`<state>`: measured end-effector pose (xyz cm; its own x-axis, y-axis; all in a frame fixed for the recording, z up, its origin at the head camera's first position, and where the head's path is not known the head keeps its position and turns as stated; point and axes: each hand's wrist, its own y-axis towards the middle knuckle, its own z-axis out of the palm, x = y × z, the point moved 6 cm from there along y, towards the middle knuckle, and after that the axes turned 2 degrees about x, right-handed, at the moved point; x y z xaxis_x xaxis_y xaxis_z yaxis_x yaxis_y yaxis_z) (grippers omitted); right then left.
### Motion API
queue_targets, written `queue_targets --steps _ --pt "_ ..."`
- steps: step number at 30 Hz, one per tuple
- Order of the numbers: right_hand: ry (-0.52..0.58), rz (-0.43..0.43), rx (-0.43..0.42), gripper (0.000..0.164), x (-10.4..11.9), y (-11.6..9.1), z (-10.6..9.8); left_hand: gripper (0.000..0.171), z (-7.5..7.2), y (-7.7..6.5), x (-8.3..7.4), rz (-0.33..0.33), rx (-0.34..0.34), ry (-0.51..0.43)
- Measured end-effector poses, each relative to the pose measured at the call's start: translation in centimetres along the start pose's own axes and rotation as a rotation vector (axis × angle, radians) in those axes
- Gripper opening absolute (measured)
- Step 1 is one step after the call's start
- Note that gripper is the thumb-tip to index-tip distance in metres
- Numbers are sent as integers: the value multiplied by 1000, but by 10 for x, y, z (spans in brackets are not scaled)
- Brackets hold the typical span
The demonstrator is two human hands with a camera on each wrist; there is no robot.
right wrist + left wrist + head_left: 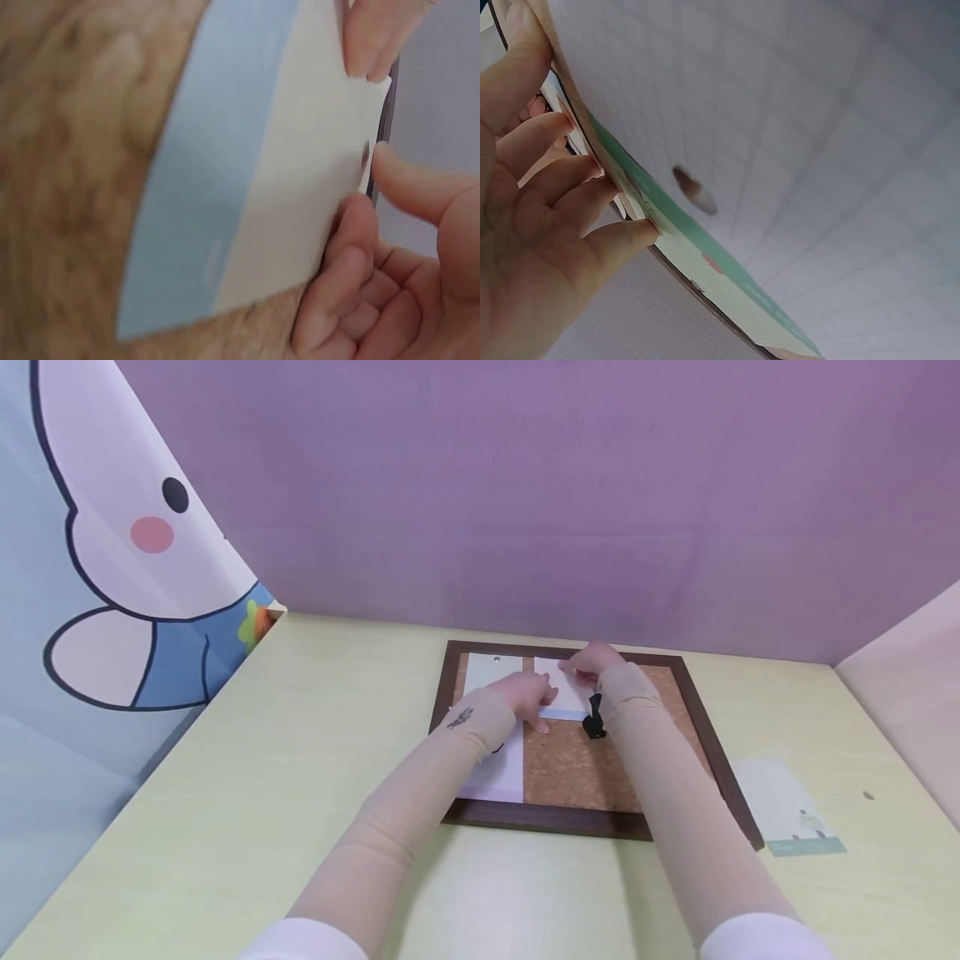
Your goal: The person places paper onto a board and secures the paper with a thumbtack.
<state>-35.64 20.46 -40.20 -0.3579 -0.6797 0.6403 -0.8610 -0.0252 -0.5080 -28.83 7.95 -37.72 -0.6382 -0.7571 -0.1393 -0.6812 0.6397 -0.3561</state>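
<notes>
A blue-banded white card [300, 150] lies at the top middle of a framed corkboard [581, 768]. My left hand [522, 693] spreads over the board, its fingertips touching the card while the little finger rests on a green-banded card [697, 259] to the left. A gridded lavender sheet [498, 768] with a thumbtack [694, 191] lies below that card. My right hand [597, 662] is at the blue-banded card's top edge, thumb beside a small dark tack [365, 154] and other fingers curled. Whether it pinches the tack or card edge is unclear.
A loose green-banded card [787, 806] lies on the pale table [225, 827] right of the board. Farther right is a small tack-like object [868, 795]. A purple backdrop [525, 510] stands behind, with a cartoon-printed cloth [97, 735] at the left.
</notes>
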Motion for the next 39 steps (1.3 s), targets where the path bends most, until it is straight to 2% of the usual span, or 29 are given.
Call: queue_targets --steps 6,9,12,18,25,34,39 --pt "166 -21 38 26 -4 -9 0 39 1 1 3 -41 -1 -52" --pt "204 -36 39 26 -5 -10 -1 41 2 2 5 -56 -9 -72" --pt "200 -57 47 28 -5 -10 -1 43 2 3 6 -60 -9 -85" --pt "126 -119 65 34 -5 -12 -2 44 -1 3 6 -58 -15 -85" --pt "79 -184 42 30 -3 -23 0 45 -2 1 4 -62 -9 -90" --pt "91 -239 43 23 -5 -28 2 46 -4 -1 3 -46 -20 -108" --pt "101 -237 54 29 -7 -32 4 46 -2 -3 4 -52 -13 -116"
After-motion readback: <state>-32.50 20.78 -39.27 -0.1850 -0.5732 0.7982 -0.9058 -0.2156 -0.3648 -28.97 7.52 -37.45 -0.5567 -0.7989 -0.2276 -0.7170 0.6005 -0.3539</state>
